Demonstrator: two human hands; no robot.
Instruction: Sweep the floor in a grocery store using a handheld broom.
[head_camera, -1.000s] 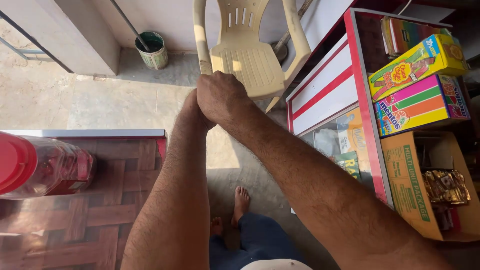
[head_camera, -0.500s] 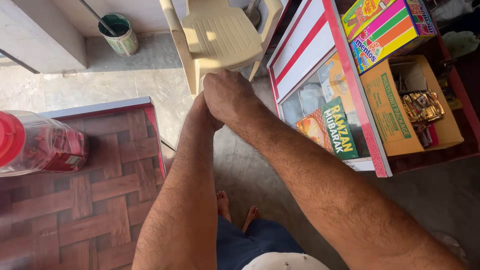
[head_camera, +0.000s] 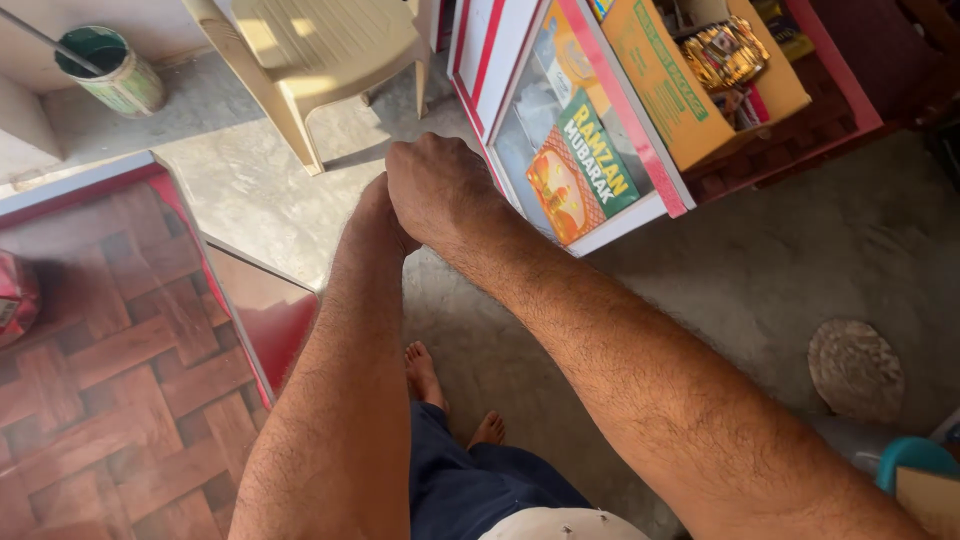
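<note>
Grey concrete floor (head_camera: 760, 270) lay under the person's bare feet, with a woven-pattern desk (head_camera: 110, 400) at near left carrying a red plastic jar (head_camera: 15, 300) at its left edge. Above the floor, the right hand (head_camera: 440, 190) was folded over the left hand (head_camera: 375, 215); the fingers were curled shut, and whether they held anything could not be told. Just right of them stood a red-framed glass display case (head_camera: 590, 150) with a cardboard box (head_camera: 690, 80) of gold-wrapped packets on top. Farther off were a cream plastic chair (head_camera: 320, 50) and a green paint can (head_camera: 110, 65) holding a stick.
</note>
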